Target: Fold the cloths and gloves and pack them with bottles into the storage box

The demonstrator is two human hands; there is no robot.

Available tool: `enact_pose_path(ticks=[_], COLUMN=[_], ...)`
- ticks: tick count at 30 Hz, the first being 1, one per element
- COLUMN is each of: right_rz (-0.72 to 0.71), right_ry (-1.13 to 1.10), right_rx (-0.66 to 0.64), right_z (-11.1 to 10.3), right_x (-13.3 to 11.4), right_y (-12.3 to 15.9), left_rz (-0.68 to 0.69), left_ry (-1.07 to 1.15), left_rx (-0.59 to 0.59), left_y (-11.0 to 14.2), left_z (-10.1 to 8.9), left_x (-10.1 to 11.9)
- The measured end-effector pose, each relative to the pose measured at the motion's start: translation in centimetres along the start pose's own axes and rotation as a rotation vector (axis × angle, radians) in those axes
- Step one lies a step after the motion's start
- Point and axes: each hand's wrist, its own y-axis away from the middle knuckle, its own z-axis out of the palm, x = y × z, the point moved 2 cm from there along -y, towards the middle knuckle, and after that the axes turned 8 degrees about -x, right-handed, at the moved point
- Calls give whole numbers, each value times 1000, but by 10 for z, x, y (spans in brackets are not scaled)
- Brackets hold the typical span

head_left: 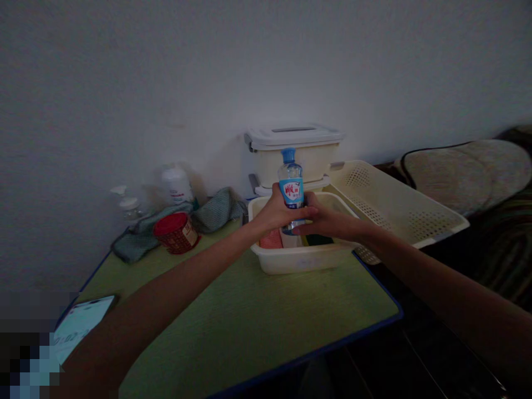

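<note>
Both my hands are closed on a clear bottle point(291, 190) with a blue cap and a blue label, held upright over a cream plastic bin point(305, 259). My left hand point(277, 211) grips its left side, and my right hand point(326, 219) wraps its lower right side. Inside the bin lie a pink item point(271, 239) and a dark green item point(319, 240), partly hidden by the hands and the bottle. Just behind the bin stands a cream box point(296, 158) with a white handled lid.
A perforated cream basket point(399, 208) is at the right, partly beyond the table. On the left of the table point(224, 327) are a red container point(175, 233), grey-green cloth point(218, 210), a white bottle point(177, 185), a pump bottle point(130, 206) and a phone point(85, 321). A cushion point(461, 172) lies far right.
</note>
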Motion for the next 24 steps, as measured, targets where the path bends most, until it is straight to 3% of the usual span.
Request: enact_pose_path(ticks=[2,4,6,7,10,16,20,24], right_rz=[9,75,280,384,422,301,337,354], right_ry=[-329,-501,-452,-421,-362,215,261,264], right_rx=[-67,-116,-59,57,154,-256,-346,-400], right_z=[-3,-6,-9,-12,-14,3,10,14], right_x=[12,32,56,66,75,44,36,40], right_y=[5,11,19,23,31,25,18,15], left_rz=[112,167,169,159,138,54,-2,-47], left_ry=[-38,-192,-426,-530,-695,-847,-889,-864], left_rx=[-48,-115,-189,-235,-376,-642,-743,-727], left_y=[-6,-11,-15,-17,-23,-36,-35,-31], left_z=[-9,-17,-22,-23,-20,0,5,-2], left_x=[-5,-6,-6,-6,-9,-27,-32,-36])
